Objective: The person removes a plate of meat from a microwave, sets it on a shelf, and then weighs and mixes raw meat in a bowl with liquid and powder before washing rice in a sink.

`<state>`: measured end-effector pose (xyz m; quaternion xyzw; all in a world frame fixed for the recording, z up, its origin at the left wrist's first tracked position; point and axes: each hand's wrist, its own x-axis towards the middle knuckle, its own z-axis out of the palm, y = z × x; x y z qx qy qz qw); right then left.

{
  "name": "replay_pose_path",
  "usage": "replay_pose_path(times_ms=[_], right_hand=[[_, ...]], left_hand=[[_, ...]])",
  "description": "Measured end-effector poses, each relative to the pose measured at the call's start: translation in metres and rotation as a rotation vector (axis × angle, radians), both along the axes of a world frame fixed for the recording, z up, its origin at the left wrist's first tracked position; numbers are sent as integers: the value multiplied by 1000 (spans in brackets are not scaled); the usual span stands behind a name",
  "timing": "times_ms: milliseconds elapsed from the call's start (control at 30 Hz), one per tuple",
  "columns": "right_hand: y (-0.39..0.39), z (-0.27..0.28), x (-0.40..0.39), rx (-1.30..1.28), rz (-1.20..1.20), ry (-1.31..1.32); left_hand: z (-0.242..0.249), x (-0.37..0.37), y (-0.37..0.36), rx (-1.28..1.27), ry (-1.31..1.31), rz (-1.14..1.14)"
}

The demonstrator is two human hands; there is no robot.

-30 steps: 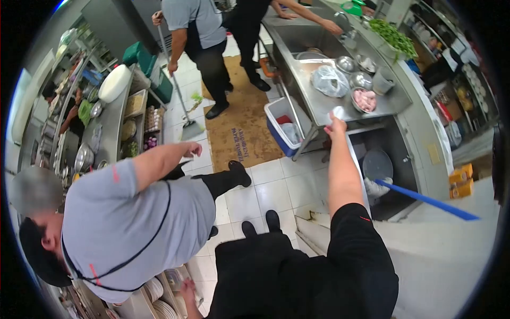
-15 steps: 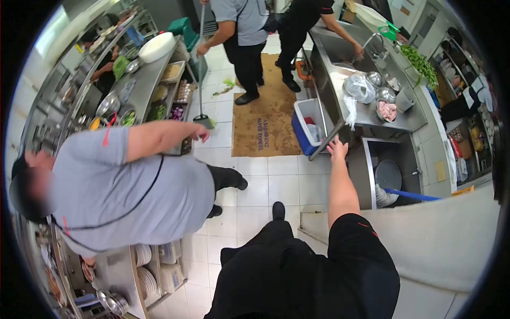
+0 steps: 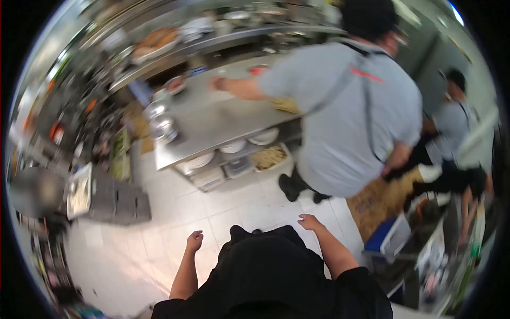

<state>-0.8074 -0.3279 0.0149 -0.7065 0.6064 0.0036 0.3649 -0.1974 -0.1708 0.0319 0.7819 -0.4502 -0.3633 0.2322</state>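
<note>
My left hand [image 3: 195, 241] hangs in front of my body at the lower centre, over the white tiled floor [image 3: 175, 227], its fingers loosely bent and apart, with nothing seen in it. My right hand [image 3: 309, 222] is further right, also over the tiles, its fingers slightly curled and holding nothing. It is nearest to the black shoes of a co-worker in a grey shirt [image 3: 356, 117]. Neither hand touches anything.
Ahead stands a steel table [image 3: 212, 125] with metal bowls [image 3: 162, 127] and plates beneath. A grey cabinet [image 3: 119, 199] is at left. Cardboard [image 3: 372, 204], a blue-and-white cooler [image 3: 396, 234] and other workers are at right. Blur covers much of the view.
The view has swung left, to the steel table. My right hand, earlier stretched toward the sink counter with fingers spread, is now lower and nearer my body. My left hand has come into view.
</note>
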Motion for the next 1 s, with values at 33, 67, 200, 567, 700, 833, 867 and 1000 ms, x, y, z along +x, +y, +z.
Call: replay_pose_path(times_ms=[33,67,200,567,700,833,867,1000], right_hand=[[-24,5,28,-3,83,3],[-40,21,58,56,108,-69],[-97,66,170,80,359,-135],[-247,168,391,-215,462,-443],[-335,185,448,-316,318,-518],[-417,160,489,-675,381,-254],[-430,153,497,-617,484,-17],[-524,168,583,-239,405,93]], left_hand=[[17,-4,20,-12,-63,14],[19,-6,44,38,-50,88],[-21,-16,156,139,-125,297],[-24,-80,247,541,329,820],[-78,-44,219,315,246,859],[-42,8,118,137,254,973],[-37,20,100,137,253,978],[9,39,47,93,145,1045]])
